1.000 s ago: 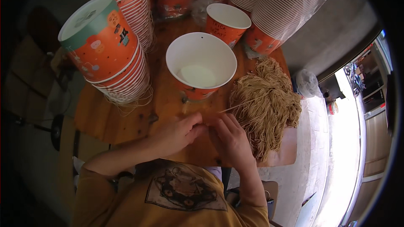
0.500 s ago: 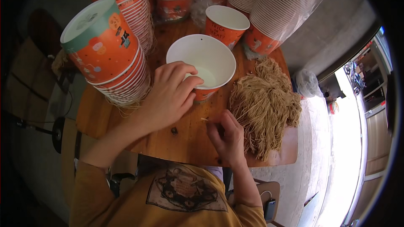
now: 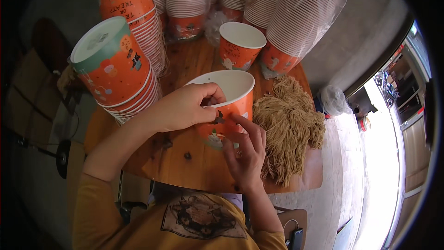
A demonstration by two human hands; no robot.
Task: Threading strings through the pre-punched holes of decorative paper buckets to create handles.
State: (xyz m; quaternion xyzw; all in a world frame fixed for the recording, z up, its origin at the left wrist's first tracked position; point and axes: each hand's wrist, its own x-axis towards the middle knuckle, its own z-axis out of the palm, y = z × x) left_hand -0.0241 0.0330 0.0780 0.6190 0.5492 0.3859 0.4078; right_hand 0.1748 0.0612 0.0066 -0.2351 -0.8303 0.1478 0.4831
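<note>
A paper bucket (image 3: 237,84), orange outside with printed figures and white inside, is tipped so its front side faces me. My left hand (image 3: 181,107) is closed over its near left rim, with fingers inside and the thumb outside. My right hand (image 3: 247,155) is at the front of the bucket, index fingertip against the printed wall. A short pale end of string (image 3: 218,135) shows by its thumb, seemingly pinched; most of the string is hidden. Right beside that hand lies a tan bundle of string (image 3: 291,129) on the wooden table (image 3: 185,169).
Nested orange buckets stand upside down in a stack (image 3: 115,67) at left, another stack (image 3: 127,2) behind it. One upright bucket (image 3: 240,48) sits beyond the bucket I hold. Plastic-wrapped stacks (image 3: 300,16) line the back. The table's front edge is close to my body.
The bucket has come nearer and tipped, showing its printed front. My left hand keeps its hold on the rim. My right hand has moved from the tabletop onto the bucket's outer wall.
</note>
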